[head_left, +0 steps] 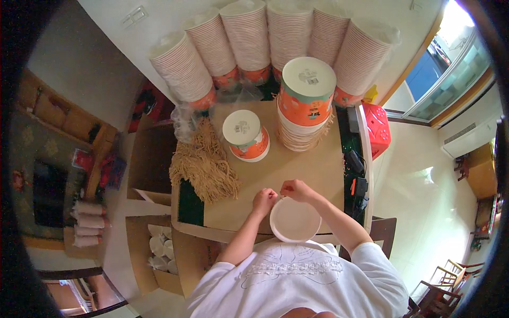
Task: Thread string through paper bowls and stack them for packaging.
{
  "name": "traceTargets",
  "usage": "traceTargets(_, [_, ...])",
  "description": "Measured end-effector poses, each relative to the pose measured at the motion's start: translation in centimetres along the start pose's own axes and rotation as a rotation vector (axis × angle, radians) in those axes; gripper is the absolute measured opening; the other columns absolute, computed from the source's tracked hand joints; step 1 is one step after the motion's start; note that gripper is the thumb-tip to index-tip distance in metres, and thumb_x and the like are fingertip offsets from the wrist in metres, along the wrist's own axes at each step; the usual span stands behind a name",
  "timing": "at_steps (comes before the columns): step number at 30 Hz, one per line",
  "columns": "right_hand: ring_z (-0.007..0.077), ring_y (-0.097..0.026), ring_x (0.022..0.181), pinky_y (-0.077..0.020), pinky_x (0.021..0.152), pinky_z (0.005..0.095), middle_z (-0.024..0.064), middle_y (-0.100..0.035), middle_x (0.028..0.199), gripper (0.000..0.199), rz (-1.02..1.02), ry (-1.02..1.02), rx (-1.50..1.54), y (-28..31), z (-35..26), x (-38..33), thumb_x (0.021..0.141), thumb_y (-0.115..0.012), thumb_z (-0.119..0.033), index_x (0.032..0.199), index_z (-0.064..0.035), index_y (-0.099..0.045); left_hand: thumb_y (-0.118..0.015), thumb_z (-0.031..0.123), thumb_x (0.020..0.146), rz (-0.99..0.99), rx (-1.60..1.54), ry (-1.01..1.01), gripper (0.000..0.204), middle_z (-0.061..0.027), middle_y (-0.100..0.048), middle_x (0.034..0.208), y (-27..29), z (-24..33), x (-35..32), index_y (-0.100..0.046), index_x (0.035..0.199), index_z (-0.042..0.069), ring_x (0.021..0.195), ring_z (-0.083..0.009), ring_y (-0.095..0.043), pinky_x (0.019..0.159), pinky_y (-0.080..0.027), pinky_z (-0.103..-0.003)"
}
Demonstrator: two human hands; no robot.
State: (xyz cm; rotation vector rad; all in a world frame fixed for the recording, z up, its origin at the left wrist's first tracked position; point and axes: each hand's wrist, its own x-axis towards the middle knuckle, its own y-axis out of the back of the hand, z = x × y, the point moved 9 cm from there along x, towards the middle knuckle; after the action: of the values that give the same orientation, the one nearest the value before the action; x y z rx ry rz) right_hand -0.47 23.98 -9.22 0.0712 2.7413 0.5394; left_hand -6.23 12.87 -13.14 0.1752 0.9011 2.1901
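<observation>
A white paper bucket [295,220], its open mouth turned up toward me, sits at the table's near edge against my shirt. My left hand [264,201] is closed beside the far left of its rim. Just above that rim, my right hand [297,191] is closed in a pinch; whatever is between the fingers of either hand is too small to make out. A pile of tan twisted paper cords [204,164] lies to the left. Beyond my hands an orange-and-green printed bucket [249,150] stands upside down. To its right rises an upside-down stack of such buckets [306,108], cords showing at its sides.
Tall plastic-wrapped stacks of buckets [244,37] line the wall behind the cardboard-covered table [297,164]. Black devices [358,186] lie on the right edge, a red stool [376,130] beyond. An open carton [154,249] with white items stands on the floor at left.
</observation>
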Motion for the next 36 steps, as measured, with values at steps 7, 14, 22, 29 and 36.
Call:
traceTargets(7, [0.0172, -0.060, 0.069, -0.0464, 0.064, 0.0294, 0.0083, -0.064, 0.075, 0.018, -0.036, 0.008, 0.038, -0.2, 0.3, 0.2, 0.080, -0.056, -0.021, 0.085, -0.0049, -0.064, -0.059, 0.018, 0.073, 0.038, -0.039, 0.024, 0.012, -0.0111, -0.061, 0.076, 0.2, 1.1, 0.7, -0.058, 0.073, 0.007, 0.072, -0.0286, -0.059, 0.061, -0.047, -0.038])
traceTargets(14, [0.0222, -0.060, 0.070, -0.0464, 0.066, 0.0334, 0.0109, -0.064, 0.078, 0.023, -0.121, 0.007, -0.137, -0.9, -1.3, -0.1, 0.080, -0.055, -0.027, 0.085, -0.0064, -0.065, -0.061, 0.030, 0.071, 0.041, -0.068, -0.003, 0.025, -0.0107, -0.060, 0.071, 0.7, 1.9, 0.7, -0.057, 0.071, 0.006, 0.067, -0.0245, -0.059, 0.060, -0.044, -0.034])
traceTargets(22, [0.0301, -0.060, 0.070, -0.0460, 0.062, 0.0388, 0.0156, -0.063, 0.077, 0.024, -0.037, 0.047, -0.141, -0.6, -1.2, 0.2, 0.079, -0.055, -0.028, 0.085, -0.0066, -0.063, -0.059, 0.021, 0.074, 0.100, -0.067, -0.057, 0.016, -0.0115, -0.060, 0.071, 0.7, 1.9, 0.8, -0.058, 0.073, 0.006, 0.067, -0.0249, -0.060, 0.060, -0.045, -0.035])
traceTargets(29, [0.0240, -0.061, 0.069, -0.0474, 0.062, 0.0355, 0.0104, -0.063, 0.073, 0.028, -0.041, -0.247, -0.383, -0.4, 2.0, 1.5, 0.071, -0.063, -0.036, 0.080, -0.0089, -0.064, -0.058, 0.016, 0.074, 0.116, -0.126, 0.016, 0.010, -0.0109, -0.060, 0.075, 0.5, 1.0, 1.2, -0.059, 0.071, 0.007, 0.071, -0.0270, -0.059, 0.063, -0.047, -0.038])
traceTargets(36, [0.0220, -0.060, 0.067, -0.0471, 0.060, 0.0342, 0.0097, -0.062, 0.068, 0.022, -0.210, -0.248, -0.383, -1.2, 1.7, 1.7, 0.070, -0.062, -0.029, 0.073, -0.0080, -0.064, -0.055, 0.014, 0.071, 0.090, -0.065, -0.048, 0.010, -0.0121, -0.060, 0.075, 0.7, 2.3, 1.4, -0.058, 0.068, 0.006, 0.069, -0.0286, -0.058, 0.062, -0.046, -0.039])
